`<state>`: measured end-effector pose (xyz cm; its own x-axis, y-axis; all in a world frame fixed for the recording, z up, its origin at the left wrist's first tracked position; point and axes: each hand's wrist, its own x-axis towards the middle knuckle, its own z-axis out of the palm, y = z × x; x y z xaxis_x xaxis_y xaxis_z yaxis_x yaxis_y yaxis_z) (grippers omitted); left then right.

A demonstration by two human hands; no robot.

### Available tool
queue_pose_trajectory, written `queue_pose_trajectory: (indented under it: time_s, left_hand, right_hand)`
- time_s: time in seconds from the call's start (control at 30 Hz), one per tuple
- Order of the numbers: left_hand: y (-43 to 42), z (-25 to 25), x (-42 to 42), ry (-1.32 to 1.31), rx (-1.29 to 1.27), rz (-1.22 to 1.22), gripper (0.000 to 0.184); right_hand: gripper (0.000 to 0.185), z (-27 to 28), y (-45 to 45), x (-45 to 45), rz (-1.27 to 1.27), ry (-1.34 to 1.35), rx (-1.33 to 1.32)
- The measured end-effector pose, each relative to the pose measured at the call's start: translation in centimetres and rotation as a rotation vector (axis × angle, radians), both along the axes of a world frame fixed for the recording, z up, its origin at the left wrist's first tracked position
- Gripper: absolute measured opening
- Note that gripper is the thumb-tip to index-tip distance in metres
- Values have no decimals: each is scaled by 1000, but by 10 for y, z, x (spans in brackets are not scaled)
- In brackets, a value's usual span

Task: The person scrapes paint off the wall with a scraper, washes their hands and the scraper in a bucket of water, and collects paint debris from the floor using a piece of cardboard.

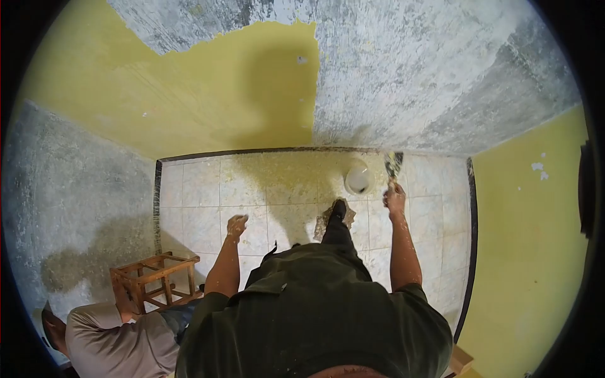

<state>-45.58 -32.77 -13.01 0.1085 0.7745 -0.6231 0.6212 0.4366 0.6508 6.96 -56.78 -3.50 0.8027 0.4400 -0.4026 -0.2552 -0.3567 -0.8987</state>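
My right hand (394,198) is closed round the handle of a scraper (393,165), whose wide blade points toward the foot of the wall and carries pale and dark smears. Just left of the blade, a white bucket (358,179) stands on the tiled floor. My left hand (237,225) hangs over the tiles at the left with its fingers curled together; whether something small is in them does not show. Ahead, the wall has a yellow painted part (208,94) beside a scraped grey-white part (384,82).
A wooden stool (157,277) lies at the lower left, near another person's light-trousered legs (120,337). Paint flakes are scattered on the floor (246,173) by the wall. One foot stands on a brown piece (321,220). A yellow wall (526,233) rises at the right.
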Motion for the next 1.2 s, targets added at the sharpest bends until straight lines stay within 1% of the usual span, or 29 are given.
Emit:
queue_pose_trajectory:
  time_s: [0.03,0.07,0.1,0.13,0.17,0.23,0.27,0.33,0.37,0.43,0.47,0.5,0.53,0.57,0.6,0.63,0.67,0.7,0.73,0.77,0.8,0.83,0.9,0.97,1.0,1.03,1.1,1.13,1.2]
  left_hand:
    - [9,25,43,-53,-2,-33,44]
    - [19,18,75,-219,63,-72,39]
    - [26,32,115,-314,63,-96,36]
    - [31,58,157,-365,8,-99,39]
    - [39,60,195,-483,-26,-112,44]
    - [52,92,270,-614,-19,-171,48]
    - [59,103,306,-671,-20,-182,49]
    - [81,108,372,-888,-14,-91,53]
    - [95,114,401,-924,1,-41,51]
    - [117,101,442,-954,4,20,49]
    - [128,89,456,-947,52,83,47]
    - [137,77,465,-938,98,143,45]
    - [150,49,472,-934,97,137,45]
    - [164,8,477,-888,358,67,41]
    - [174,-10,480,-868,484,20,41]
    - [184,-21,482,-843,611,-19,41]
    - [192,-32,481,-840,554,-57,38]
    - [196,-22,481,-841,518,-79,37]
    - [200,-10,480,-841,482,-100,37]
    - [197,33,479,-876,378,-134,37]
    - [195,62,479,-910,273,-161,39]
    - [195,67,480,-917,260,-157,39]
    - [194,72,480,-784,112,-119,44]
    - [190,70,483,-755,123,-143,46]
    - [188,68,485,-764,185,-132,47]
    - [187,66,486,-770,247,-117,49]
    - [192,66,486,-760,262,-138,47]
    - [195,74,489,-783,241,-135,47]
    - [195,88,489,-806,219,-129,47]
  right_hand:
    - [26,15,31,3,56,-30,117]
    - [25,34,63,1,85,-33,173]
    - [24,47,92,0,115,-35,229]
    - [24,42,117,6,204,24,365]
    - [25,36,142,13,297,84,502]
    - [26,45,192,12,304,203,397]
    - [26,46,217,13,325,207,402]
    - [29,36,255,8,371,205,482]
    - [29,26,278,8,373,211,492]
    - [30,2,306,8,293,275,556]
    - [33,-13,314,8,310,294,624]
    - [33,-25,324,5,308,302,619]
    - [35,-34,339,0,248,140,648]
    - [37,-42,349,-1,183,-24,670]
    - [37,-47,353,0,171,-27,666]
    - [38,-47,355,1,236,13,644]
    - [39,-48,358,2,299,52,619]
    - [39,-52,364,-1,287,47,614]
    - [39,-56,370,-7,240,-78,659]
    - [38,-62,374,-10,196,-204,697]
    - [38,-75,374,-8,195,-210,681]
    - [37,-91,374,-4,218,-305,650]
    - [36,-100,372,-8,235,-406,607]
    - [35,-101,368,-18,86,-273,664]
    - [34,-99,367,-19,37,-231,682]
    - [34,-96,365,-17,57,-133,654]
    - [33,-89,363,-15,89,65,596]
    - [33,-86,364,-13,88,65,586]
    - [32,-79,371,-9,92,20,666]
